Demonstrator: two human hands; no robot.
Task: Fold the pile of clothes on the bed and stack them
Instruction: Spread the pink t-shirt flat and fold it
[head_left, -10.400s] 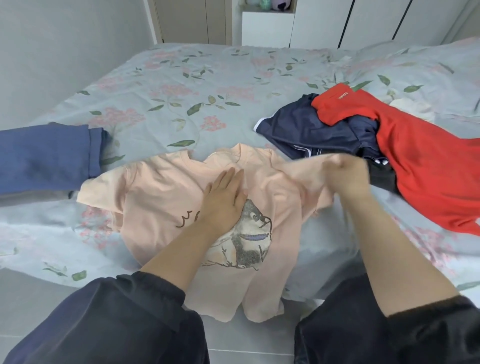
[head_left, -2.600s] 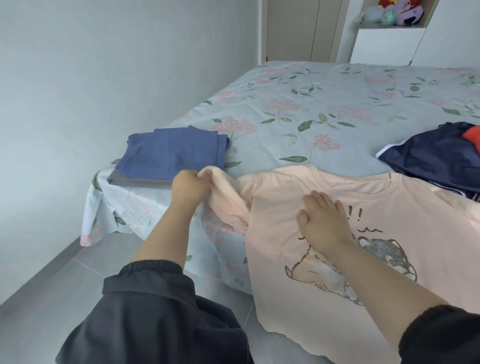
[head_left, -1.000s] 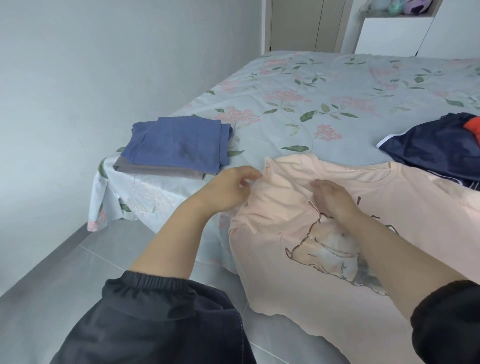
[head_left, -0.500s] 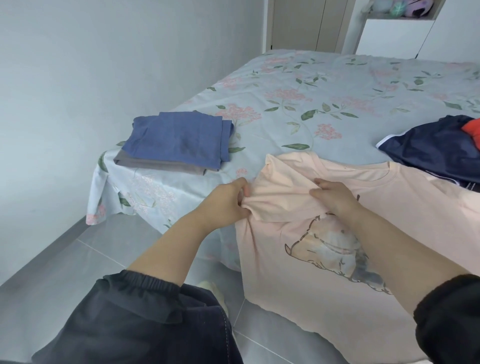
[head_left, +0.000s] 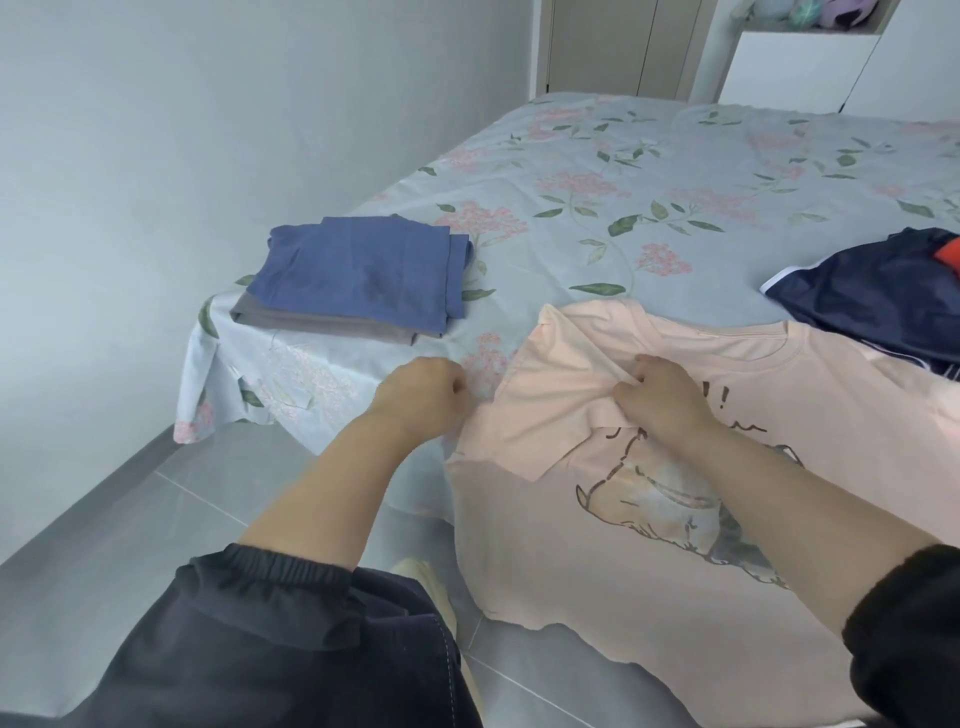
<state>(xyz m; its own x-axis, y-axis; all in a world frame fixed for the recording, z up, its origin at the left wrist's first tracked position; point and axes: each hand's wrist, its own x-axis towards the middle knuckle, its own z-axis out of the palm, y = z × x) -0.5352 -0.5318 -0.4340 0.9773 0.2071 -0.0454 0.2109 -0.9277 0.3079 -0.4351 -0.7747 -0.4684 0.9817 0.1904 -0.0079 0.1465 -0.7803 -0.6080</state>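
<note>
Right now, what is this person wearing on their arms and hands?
Both arms wear loose dark sleeves that end well above the wrists. The left sleeve has a gathered elastic cuff and a stitched seam; the right sleeve looks black. The left hand and right hand are bare: no gloves, rings or watch show.

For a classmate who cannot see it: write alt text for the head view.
A person's right hand pinches the folded-in sleeve of a peach T-shirt on a floral bed; the left hand curls beside its edge. Folded blue clothes lie left, a navy garment right.
</note>
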